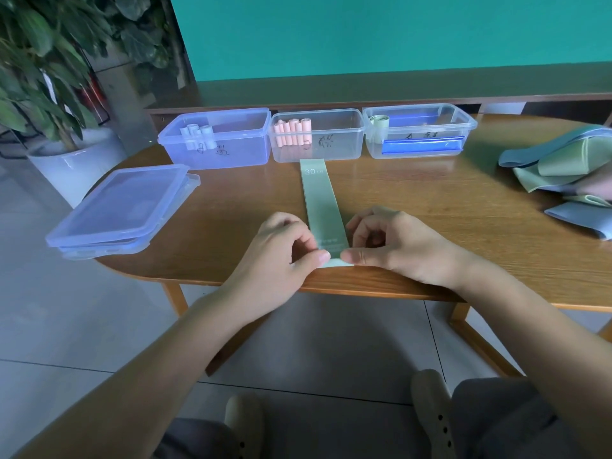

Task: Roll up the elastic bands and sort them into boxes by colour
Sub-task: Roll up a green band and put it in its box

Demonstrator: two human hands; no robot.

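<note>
A pale green elastic band, marked "30", lies flat and lengthwise on the wooden table. My left hand and my right hand pinch its near end at the table's front edge, thumbs almost meeting. Behind it stand three clear boxes: the left box holds a few white-blue rolls, the middle box holds several pink rolls, and the right box holds one green roll.
A heap of loose blue, green and pink bands lies at the table's right end. Stacked box lids overhang the left end. A potted plant stands on the floor at the left. A low shelf runs behind the boxes.
</note>
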